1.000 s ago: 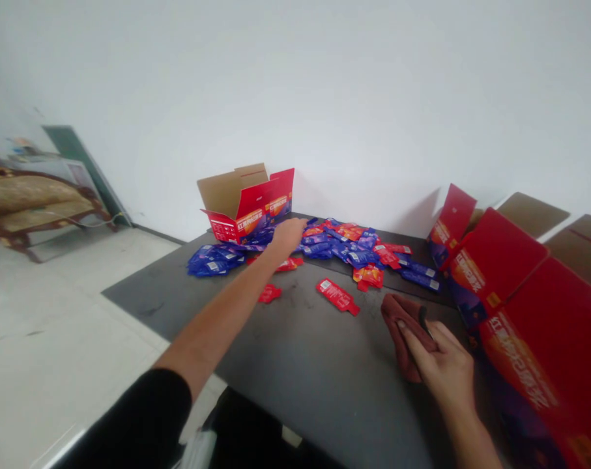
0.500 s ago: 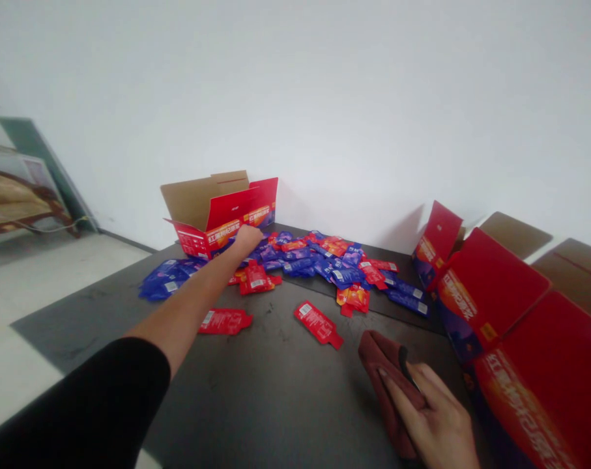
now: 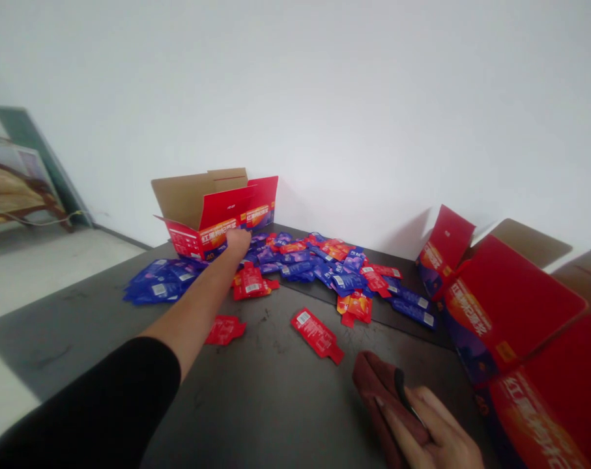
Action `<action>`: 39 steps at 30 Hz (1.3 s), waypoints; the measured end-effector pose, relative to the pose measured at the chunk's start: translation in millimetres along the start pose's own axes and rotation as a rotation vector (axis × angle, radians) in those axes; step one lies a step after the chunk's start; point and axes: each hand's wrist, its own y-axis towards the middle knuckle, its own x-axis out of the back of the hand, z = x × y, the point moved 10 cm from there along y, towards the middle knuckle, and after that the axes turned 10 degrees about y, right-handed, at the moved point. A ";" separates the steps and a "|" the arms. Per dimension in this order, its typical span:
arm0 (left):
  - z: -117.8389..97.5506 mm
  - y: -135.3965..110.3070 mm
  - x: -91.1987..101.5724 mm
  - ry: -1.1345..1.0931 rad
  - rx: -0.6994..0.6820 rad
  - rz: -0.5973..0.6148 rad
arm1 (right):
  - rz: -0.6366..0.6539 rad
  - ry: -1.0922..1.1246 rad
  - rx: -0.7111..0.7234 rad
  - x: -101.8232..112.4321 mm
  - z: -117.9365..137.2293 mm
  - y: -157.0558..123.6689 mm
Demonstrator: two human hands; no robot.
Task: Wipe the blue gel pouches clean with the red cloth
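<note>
Currently, the right hand (image 3: 444, 431) is grasping a brown cloth (image 3: 373, 384) over the table (image 3: 256, 391). The left hand (image 3: 238, 243) is reaching beside the packets (image 3: 298, 257), near an open box (image 3: 227, 207); its grip is not showing clearly.

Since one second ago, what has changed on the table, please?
The left hand has moved left along the front of the farther red box, leaving more of a red packet uncovered; whether it grips anything is hidden. The camera view has shifted too. The right hand still holds the brown-red cloth; the loose packets seem to lie as before.
</note>
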 end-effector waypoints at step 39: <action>-295.9 -260.9 96.2 -0.386 -0.677 -0.377 | 0.466 0.295 -0.518 -48.6 -38.2 -29.7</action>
